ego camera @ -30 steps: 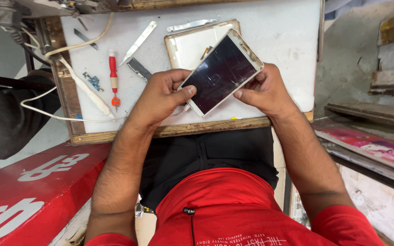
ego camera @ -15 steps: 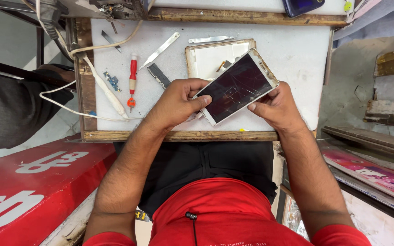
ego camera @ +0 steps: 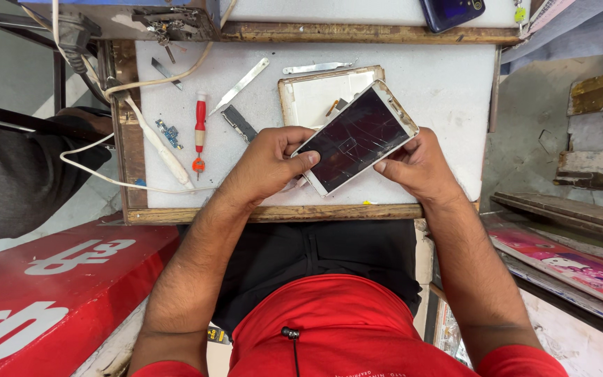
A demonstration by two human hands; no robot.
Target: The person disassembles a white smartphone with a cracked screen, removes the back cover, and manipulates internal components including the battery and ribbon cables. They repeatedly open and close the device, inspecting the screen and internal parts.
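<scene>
I hold a white smartphone (ego camera: 357,137) with a cracked dark screen, tilted, above a small white work table (ego camera: 448,91). My left hand (ego camera: 266,164) grips its lower left end, thumb on the glass. My right hand (ego camera: 417,167) holds its right long edge, with a fingertip on the frame. Under the phone lies a white back panel (ego camera: 315,94) with a gold rim.
On the table's left part lie a red-handled screwdriver (ego camera: 199,129), a metal pry blade (ego camera: 240,85), a small dark circuit strip (ego camera: 239,123), a blue board (ego camera: 170,132) and a white cable (ego camera: 155,139). A dark phone (ego camera: 451,10) lies at the far edge. A red box (ego camera: 57,286) stands to my left.
The view has shifted so the table sits lower in frame and its far edge shows. Both hands keep hold of the phone; the left thumb has slid slightly on the screen.
</scene>
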